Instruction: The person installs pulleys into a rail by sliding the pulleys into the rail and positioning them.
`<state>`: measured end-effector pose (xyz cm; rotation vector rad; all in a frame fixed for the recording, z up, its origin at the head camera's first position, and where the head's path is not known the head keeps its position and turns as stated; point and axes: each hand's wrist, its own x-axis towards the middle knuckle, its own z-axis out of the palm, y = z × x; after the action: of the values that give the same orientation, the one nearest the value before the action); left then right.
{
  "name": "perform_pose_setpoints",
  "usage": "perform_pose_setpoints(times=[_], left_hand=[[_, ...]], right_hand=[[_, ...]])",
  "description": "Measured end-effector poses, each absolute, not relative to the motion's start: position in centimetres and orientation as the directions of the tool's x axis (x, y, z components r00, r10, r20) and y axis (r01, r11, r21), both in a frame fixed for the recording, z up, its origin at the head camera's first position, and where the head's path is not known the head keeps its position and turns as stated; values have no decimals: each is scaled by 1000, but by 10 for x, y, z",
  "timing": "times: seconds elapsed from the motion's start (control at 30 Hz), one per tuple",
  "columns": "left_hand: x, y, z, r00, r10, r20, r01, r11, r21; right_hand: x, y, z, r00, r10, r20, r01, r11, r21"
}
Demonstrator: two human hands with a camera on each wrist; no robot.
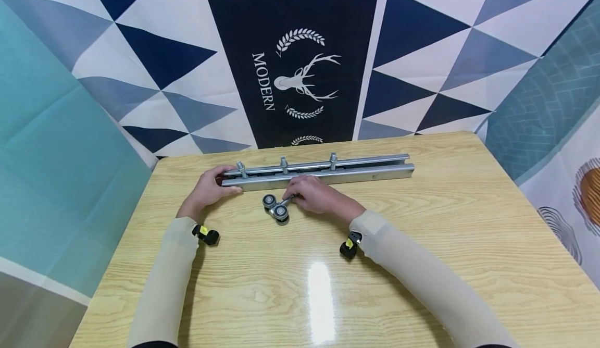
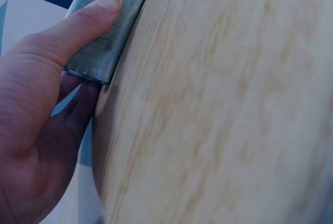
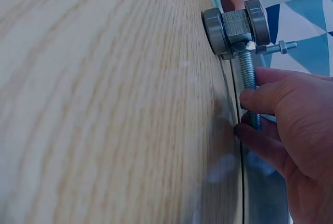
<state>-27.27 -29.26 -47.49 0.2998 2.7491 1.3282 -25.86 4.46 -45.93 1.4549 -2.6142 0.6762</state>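
Observation:
A long metal track rail [image 1: 356, 175] with an open slot lies across the back of the table. Three bolts with nuts, one of them this bolt [image 1: 284, 165], stick up from the slot. My left hand [image 1: 206, 189] grips the rail's left end; in the left wrist view the thumb [image 2: 99, 18] lies on its side face and the other fingers are partly hidden behind it. My right hand [image 1: 311, 194] pinches the threaded bolt of a roller trolley [image 1: 276, 210], just in front of the rail. In the right wrist view the trolley's wheels [image 3: 237, 29] point away from the fingers.
The wooden table [image 1: 281, 285] reaches toward me, with a bright light reflection at its front middle. Patterned cloth [image 1: 300, 77] with a deer print hangs behind the table's back edge. A camera [image 1: 349, 246] is strapped to each wrist.

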Motion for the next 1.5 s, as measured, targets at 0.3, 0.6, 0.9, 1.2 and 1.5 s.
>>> perform_pose_setpoints(times=[0.3, 0.6, 0.9, 1.2, 1.5], left_hand=[[-272, -292, -475, -979, 204, 2, 127, 601, 789], [-273, -292, -475, -978, 208, 8, 134, 599, 789], [-273, -292, -475, -978, 207, 9, 135, 604, 786], [-273, -292, -473, -979, 205, 9, 134, 605, 785], [-272, -292, -473, -979, 203, -1, 126, 614, 779]], right_hand=[[-256, 44, -455, -533, -805, 260, -836, 454, -308], [-248, 44, -441, -513, -835, 199, -851, 465, -245], [-243, 46, -421, -481, -861, 166, -877, 472, -96], [-236, 48, -401, -493, -864, 101, -867, 497, 28], [-229, 42, -390, -479, -875, 62, -874, 483, 62]])
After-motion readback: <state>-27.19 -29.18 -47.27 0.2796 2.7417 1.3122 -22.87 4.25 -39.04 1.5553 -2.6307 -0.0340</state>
